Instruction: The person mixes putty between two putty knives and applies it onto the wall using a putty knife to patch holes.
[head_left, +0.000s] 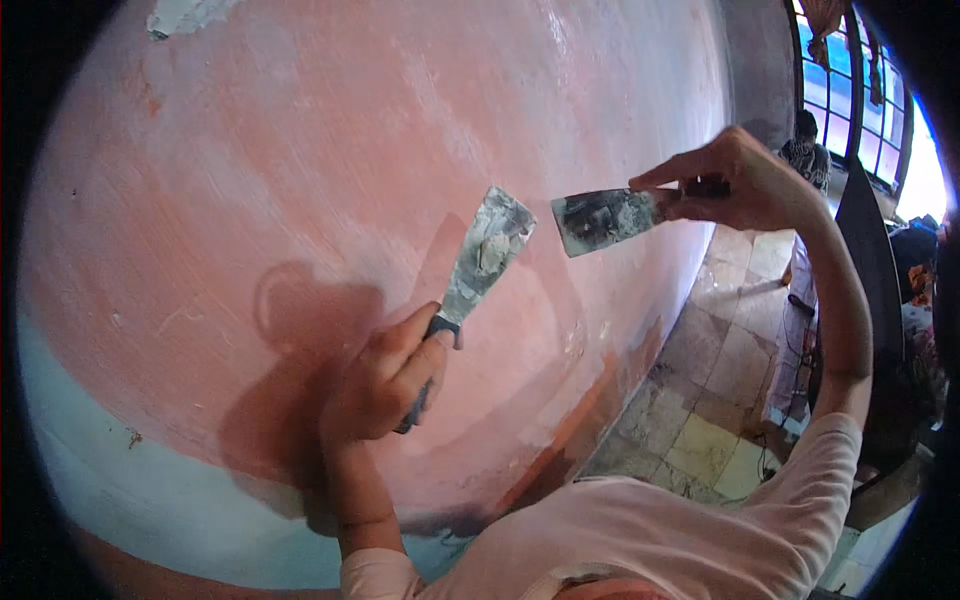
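Note:
My left hand [385, 375] is wrapped round the dark handle of a putty knife [488, 245], its blade slanting up to the right with pale filler smeared on it. On the right, my right hand [745, 185] grips a second putty knife [605, 220] by its handle. That blade points left, coated in grey and white filler. A small gap separates the two blades. Both are held in front of a pink wall [330, 150] streaked with whitish patches; my left hand's shadow falls on it.
A tiled floor [715, 360] runs along the wall's base at the right. Farther off, a person [806, 155] in a patterned top is near a barred window [845, 70]. Piled items [915, 270] and a dark upright panel [865, 300] stand at the far right. White filler [185, 15] marks the upper wall.

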